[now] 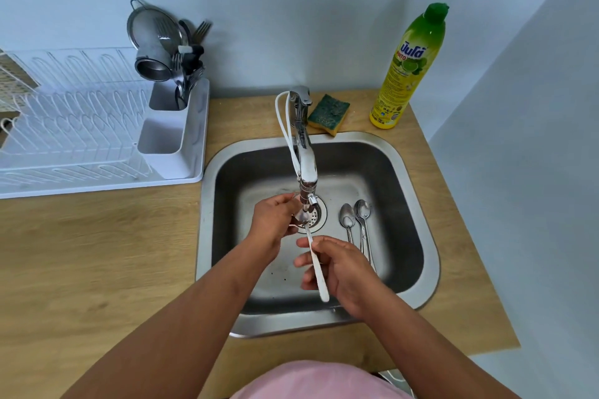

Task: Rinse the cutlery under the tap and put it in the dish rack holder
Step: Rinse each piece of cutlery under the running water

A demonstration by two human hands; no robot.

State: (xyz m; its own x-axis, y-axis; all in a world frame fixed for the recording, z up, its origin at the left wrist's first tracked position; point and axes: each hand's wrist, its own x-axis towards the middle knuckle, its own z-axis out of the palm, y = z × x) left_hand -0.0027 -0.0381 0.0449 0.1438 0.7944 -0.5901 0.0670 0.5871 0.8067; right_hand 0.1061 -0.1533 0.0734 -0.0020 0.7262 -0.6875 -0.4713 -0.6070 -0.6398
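The right hand (343, 269) was closed on the white handle of a spoon (316, 264), pinching it between thumb and fingers, with the handle end pointing back toward the person and the bowl reaching forward under the tap (304, 152). The left hand (275, 220) was curled around the bowl end just below the spout, fingers together on it as if rubbing it clean; whether water was running could not be told. The spoon's long axis ran nearly straight away from the body, over the sink (418, 191). Two more spoons (355, 220) lay side by side on the sink floor, just right of the drain and nearer the right hand. The cutlery holder (168, 139) stood on the dish rack (64, 126), well apart to the left and farther back, so the left hand looked better placed to carry the spoon across.
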